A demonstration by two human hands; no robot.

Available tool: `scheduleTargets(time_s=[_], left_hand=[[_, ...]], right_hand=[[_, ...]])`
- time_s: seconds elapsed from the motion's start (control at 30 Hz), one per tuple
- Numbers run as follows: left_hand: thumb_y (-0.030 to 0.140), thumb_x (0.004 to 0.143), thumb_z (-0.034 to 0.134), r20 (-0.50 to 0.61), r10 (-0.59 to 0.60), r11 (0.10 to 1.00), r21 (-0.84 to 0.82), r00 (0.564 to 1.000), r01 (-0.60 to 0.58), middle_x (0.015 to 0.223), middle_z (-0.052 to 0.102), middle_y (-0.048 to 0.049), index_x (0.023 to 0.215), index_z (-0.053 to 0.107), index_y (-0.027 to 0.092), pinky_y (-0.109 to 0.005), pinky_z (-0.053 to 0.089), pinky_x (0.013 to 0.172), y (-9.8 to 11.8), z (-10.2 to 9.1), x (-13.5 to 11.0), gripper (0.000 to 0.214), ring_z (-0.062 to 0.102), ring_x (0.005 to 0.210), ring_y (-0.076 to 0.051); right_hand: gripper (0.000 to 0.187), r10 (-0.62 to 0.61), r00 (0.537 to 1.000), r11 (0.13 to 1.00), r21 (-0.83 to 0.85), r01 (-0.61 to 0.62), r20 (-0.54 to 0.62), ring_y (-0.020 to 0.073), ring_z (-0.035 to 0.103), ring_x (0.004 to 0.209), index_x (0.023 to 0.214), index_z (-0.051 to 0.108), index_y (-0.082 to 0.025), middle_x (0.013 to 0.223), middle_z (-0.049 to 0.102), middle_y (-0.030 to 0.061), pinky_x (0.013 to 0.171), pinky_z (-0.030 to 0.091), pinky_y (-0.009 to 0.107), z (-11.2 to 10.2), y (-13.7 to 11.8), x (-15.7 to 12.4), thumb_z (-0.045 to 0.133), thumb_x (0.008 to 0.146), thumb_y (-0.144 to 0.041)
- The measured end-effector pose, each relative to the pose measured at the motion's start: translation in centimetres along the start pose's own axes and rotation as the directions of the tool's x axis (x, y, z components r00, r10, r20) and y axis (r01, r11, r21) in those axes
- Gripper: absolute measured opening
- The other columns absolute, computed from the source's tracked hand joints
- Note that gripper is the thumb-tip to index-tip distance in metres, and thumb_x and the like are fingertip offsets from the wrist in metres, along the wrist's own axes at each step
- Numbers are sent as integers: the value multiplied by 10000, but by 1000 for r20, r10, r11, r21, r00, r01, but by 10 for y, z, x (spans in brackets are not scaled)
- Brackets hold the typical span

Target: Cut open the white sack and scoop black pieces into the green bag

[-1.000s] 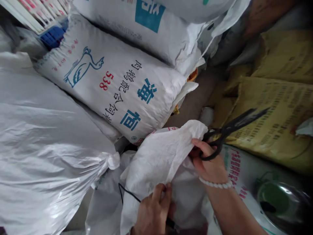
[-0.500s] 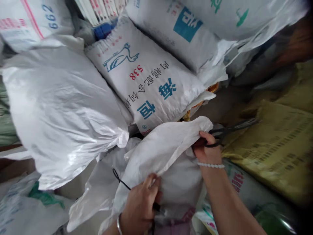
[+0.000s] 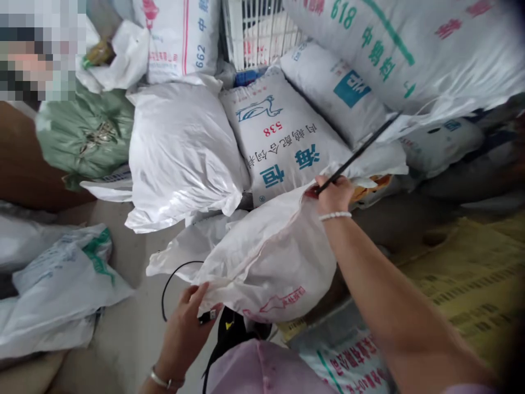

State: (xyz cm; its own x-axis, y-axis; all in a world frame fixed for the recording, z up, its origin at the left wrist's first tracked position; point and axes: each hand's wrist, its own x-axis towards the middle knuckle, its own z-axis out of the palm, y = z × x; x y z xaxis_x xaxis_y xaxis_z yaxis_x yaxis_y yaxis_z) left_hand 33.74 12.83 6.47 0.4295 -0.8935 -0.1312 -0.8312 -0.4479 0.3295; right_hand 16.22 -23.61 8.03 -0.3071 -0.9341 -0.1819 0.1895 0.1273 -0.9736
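Note:
A white woven sack (image 3: 279, 257) hangs between my two hands, its top edge drawn out sideways. My left hand (image 3: 191, 323) is closed on its left corner. A black cable (image 3: 164, 290) loops beside that hand, and its plug (image 3: 208, 316) shows at the fingers. My right hand (image 3: 334, 194) is closed around the upper right corner of the sack and also holds black scissors (image 3: 363, 149), whose long dark part points up and right. The sack's inside is hidden from view.
Behind stand full feed sacks, one with a goose print (image 3: 283, 137) and a plain white one (image 3: 184, 153). A green sack (image 3: 86, 137) sits at left. Yellow sacks (image 3: 471, 273) lie at right, a flattened white sack (image 3: 74, 284) lower left.
My hands have moved farther apart, the left one down and left, stretching the sack's top edge. The scissors have turned to point more steeply upward. The view has swung left.

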Motion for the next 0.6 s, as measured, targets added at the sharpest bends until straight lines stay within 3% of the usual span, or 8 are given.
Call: scheduleTargets(time_s=[0.1, 0.17, 0.3, 0.4, 0.5, 0.6], left_hand=[[429, 819, 462, -9, -86, 996, 4, 996, 86, 1164, 488, -133, 996, 583, 197, -304, 512, 623, 3, 16, 1, 315, 625, 792, -197], [373, 828, 450, 80, -119, 993, 10, 990, 119, 1206, 480, -114, 859, 605, 200, -310, 498, 635, 3, 24, -1, 234, 626, 795, -203], [212, 804, 434, 276, -90, 991, -66, 957, 113, 1164, 542, -65, 826, 586, 202, -283, 465, 644, -1, 40, -20, 154, 623, 789, -186], [314, 828, 426, 214, -88, 961, -240, 973, 140, 974, 602, -44, 711, 531, 182, -250, 444, 644, -8, 48, -34, 205, 593, 726, -151], [443, 822, 417, 97, -288, 877, -372, 953, 304, 621, 553, 7, 696, 501, 185, -212, 410, 526, -15, 52, -33, 300, 508, 543, -124], [508, 749, 508, 123, -383, 803, -446, 916, 396, 619, 570, 17, 823, 522, 184, -204, 418, 519, -18, 52, -24, 333, 518, 547, -132]], right_hand=[[197, 104, 993, 992, -68, -108, -58, 101, 471, 397, 561, 437, -192, 503, 472, -49, 365, 484, 266, 19, -2, 11, 576, 619, -66], [202, 158, 981, 982, -87, -168, -113, 102, 477, 394, 578, 427, -196, 509, 489, -47, 377, 498, 277, 25, 7, 19, 544, 633, -41], [196, 159, 975, 973, -141, -182, -156, 103, 475, 375, 581, 441, -193, 480, 478, -49, 362, 481, 260, 31, 34, 33, 531, 639, -29], [205, 116, 989, 977, -170, -131, -97, 97, 464, 371, 535, 446, -186, 441, 459, -45, 355, 458, 233, 33, 51, 39, 547, 618, -28], [193, 57, 998, 980, -189, -58, -9, 86, 452, 372, 511, 459, -177, 430, 460, -44, 352, 433, 208, 29, 59, 41, 570, 588, -39], [154, 11, 997, 979, -201, 4, 72, 80, 467, 394, 526, 484, -167, 454, 482, -43, 369, 430, 191, 23, 63, 41, 602, 578, -84]])
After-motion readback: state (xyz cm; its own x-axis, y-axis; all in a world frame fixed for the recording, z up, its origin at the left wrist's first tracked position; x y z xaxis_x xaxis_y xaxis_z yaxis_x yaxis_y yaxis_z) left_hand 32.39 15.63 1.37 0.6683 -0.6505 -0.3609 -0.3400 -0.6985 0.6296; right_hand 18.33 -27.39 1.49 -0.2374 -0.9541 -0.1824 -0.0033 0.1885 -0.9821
